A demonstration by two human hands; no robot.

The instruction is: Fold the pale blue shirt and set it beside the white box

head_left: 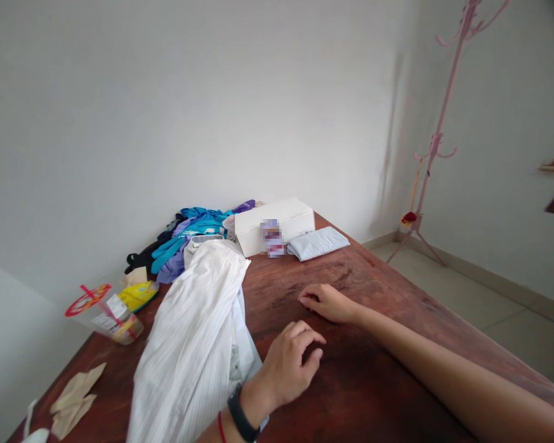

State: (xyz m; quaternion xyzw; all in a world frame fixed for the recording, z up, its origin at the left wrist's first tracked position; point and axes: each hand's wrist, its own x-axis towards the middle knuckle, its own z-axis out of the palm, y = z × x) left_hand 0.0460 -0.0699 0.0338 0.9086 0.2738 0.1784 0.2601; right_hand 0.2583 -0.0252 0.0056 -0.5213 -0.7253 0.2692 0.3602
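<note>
My left hand (296, 360), with a black wristband (242, 413) and a red string at the wrist, hovers or rests over the wooden table. Its fingers curve loosely, the thumb apart from the index finger, and nothing is between them. Just left of it lies a white striped garment (191, 326), stretched lengthwise with its collar towards the wall. A paler cloth shows beneath its right side. Farther forward, my right hand (331, 303) lies on the table, loosely bent and holding nothing. Beyond it is a folded light-blue cloth (321, 243).
A white box (277, 224) stands at the back beside a heap of blue, purple and black clothes (189, 231). At left are a tilted plastic cup (108, 315) with a straw, a yellow packet (138, 295) and beige scraps (76, 397). A pink coat stand (438, 132) occupies the corner.
</note>
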